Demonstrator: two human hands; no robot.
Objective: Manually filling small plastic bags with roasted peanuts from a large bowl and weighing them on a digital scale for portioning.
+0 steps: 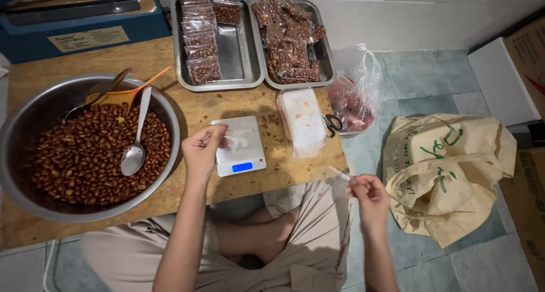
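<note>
the small clear plastic bag [339, 173] i'm watching sticks out up and to the left from my right hand [370, 196], pinched shut between thumb and fingertips, off the table edge over my lap. my left hand [202, 150] hovers beside the small white digital scale [238, 145], fingers curled loosely together; i can't tell if it grips anything. the big steel bowl of roasted peanuts [85, 147] lies further left on the wooden board [187, 59].
</note>
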